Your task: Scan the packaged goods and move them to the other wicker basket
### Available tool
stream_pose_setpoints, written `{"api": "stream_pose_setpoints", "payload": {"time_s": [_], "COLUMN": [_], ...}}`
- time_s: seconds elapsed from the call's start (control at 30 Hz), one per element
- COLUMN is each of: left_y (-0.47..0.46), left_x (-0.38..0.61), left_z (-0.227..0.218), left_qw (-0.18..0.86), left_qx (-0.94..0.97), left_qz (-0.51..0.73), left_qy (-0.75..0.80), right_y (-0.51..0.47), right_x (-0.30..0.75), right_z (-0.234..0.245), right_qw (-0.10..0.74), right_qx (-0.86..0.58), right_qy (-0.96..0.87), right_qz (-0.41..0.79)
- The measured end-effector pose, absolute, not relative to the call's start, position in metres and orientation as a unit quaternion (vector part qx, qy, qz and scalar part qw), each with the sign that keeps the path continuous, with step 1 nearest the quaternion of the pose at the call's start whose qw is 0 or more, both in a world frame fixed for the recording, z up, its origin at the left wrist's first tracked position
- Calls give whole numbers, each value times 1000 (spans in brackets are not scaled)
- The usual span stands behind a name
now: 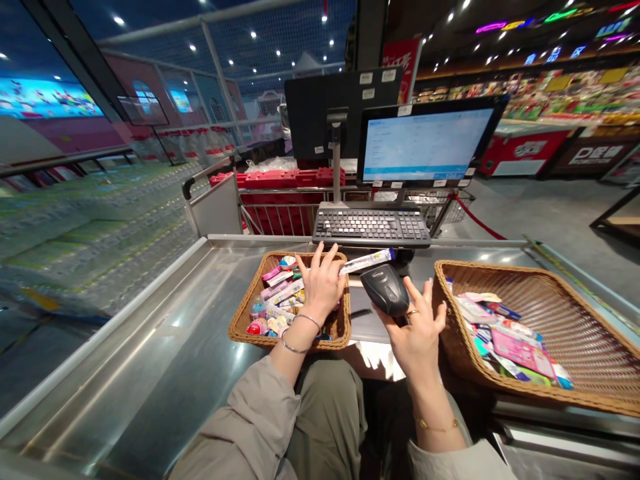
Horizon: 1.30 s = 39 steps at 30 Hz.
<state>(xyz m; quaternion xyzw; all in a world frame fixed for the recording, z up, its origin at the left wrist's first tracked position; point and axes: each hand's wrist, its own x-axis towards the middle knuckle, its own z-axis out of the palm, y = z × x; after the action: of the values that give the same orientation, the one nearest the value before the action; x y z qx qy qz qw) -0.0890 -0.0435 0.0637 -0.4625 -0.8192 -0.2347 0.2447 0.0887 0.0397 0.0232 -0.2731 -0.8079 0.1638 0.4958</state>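
My left hand (323, 283) hovers over the left wicker basket (245, 320) and pinches a long white tube-shaped packet (367, 261) that sticks out to the right. My right hand (417, 327) grips a black handheld barcode scanner (385, 289), with some fingers spread upward. The scanner's head sits just below the packet's right end. The left basket holds several small colourful packaged items (277, 300). To the right, a larger wicker basket (560, 300) holds several flat packets (510, 343).
A black keyboard (371, 227) and a lit monitor (425, 143) stand behind the baskets on the steel checkout counter (165, 347). Behind them are a second dark screen (330, 110), red shopping baskets (280, 180) and a wire cart. Store shelves line the far right.
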Motion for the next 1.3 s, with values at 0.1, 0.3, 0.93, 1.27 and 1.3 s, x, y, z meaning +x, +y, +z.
{"api": "stream_pose_setpoints", "payload": {"time_s": [0.1, 0.3, 0.93, 1.27, 1.3], "left_y": [-40, -31, 13, 37, 40], "left_x": [-86, -77, -32, -7, -4], "left_z": [63, 66, 71, 76, 76], "left_qw": [247, 245, 221, 188, 185], "left_qx": [-468, -489, -548, -576, -577], "left_qz": [-239, -239, -251, -245, -245], "left_qy": [-814, -802, -767, -757, -757], "right_y": [45, 55, 81, 91, 92], "right_x": [93, 104, 137, 149, 150], "right_z": [22, 22, 16, 10, 10], "right_qw": [506, 520, 568, 589, 594], "right_qx": [-281, -302, -415, -477, -482], "right_qy": [-799, -783, -697, -637, -630], "right_qz": [165, 159, 141, 137, 135]}}
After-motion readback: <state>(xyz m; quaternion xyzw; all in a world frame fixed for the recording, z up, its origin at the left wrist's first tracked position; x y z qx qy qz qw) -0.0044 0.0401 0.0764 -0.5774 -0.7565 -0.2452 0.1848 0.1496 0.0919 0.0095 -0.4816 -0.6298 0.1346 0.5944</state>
